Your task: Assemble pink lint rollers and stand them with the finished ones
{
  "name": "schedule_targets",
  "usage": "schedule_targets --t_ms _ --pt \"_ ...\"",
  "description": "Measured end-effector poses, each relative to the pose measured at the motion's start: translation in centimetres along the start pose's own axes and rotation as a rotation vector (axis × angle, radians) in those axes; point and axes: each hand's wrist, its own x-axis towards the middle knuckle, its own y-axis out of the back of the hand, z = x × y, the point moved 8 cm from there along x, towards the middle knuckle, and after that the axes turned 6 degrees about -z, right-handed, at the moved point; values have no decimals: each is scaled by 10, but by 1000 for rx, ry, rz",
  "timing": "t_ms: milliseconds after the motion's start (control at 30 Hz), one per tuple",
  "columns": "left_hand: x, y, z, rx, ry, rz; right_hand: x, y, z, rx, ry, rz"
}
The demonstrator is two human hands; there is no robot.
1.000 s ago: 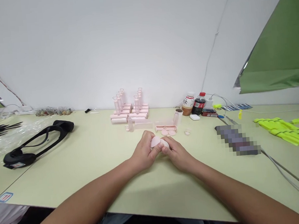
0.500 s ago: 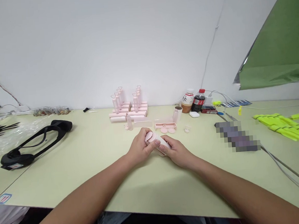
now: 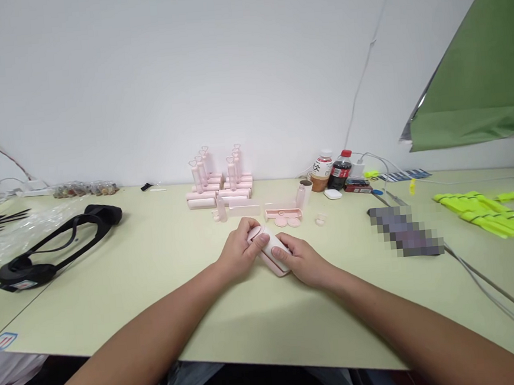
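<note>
Between my two hands is a pink lint roller case point(image 3: 277, 267) with a white roll point(image 3: 275, 244) in it, slanting from upper left to lower right. My left hand point(image 3: 238, 251) grips its upper end, thumb on the roll beside a round pink end piece point(image 3: 255, 233). My right hand point(image 3: 304, 261) clasps the lower right side, its thumb pressing on the roll. The fingers underneath are hidden. Just beyond lie an open pink case point(image 3: 282, 215) and two pink discs point(image 3: 281, 222). Behind that case stands a pink handle tube point(image 3: 300, 196) near an upright roll point(image 3: 307, 193).
Rows of pink rollers with heart-topped handles point(image 3: 202, 201) stand by the wall. Clear plastic parts point(image 3: 244, 210) lie before them. Two drink bottles point(image 3: 339, 171) stand right of centre. A black headset-like frame point(image 3: 61, 249) is at left, yellow fabric point(image 3: 490, 215) at right.
Both thumbs now press along the white roll. The round end piece that stuck out at an angle sits closer to the case's end, and more of the case shows. The camera view has shifted slightly.
</note>
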Motion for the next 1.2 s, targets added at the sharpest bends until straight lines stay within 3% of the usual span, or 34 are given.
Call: schedule_targets --t_ms 267,333,433,500,600,667,767,1067,1200 --pt "0 -6 -8 -101 2 -30 -1 -9 -5 112 -12 -134" --pt "4 9 -7 -15 -35 70 -1 -11 -4 200 -28 -140" --pt "10 48 -7 327 -67 347 0 -16 4 303 -98 -163" --pt "17 69 -19 531 26 457 0 -17 8 328 -122 -167" --pt "27 85 -52 631 244 452 0 -17 8 323 -117 -165" --pt "31 86 -73 631 335 408 0 -17 5 305 -105 -170" --pt "33 84 -87 624 366 387 -1 -17 -1 295 -78 -174" --pt "37 73 -93 460 353 379 -2 -17 9 337 -120 -155" --pt "38 72 -81 465 272 404 1 -14 14 474 -121 -97"
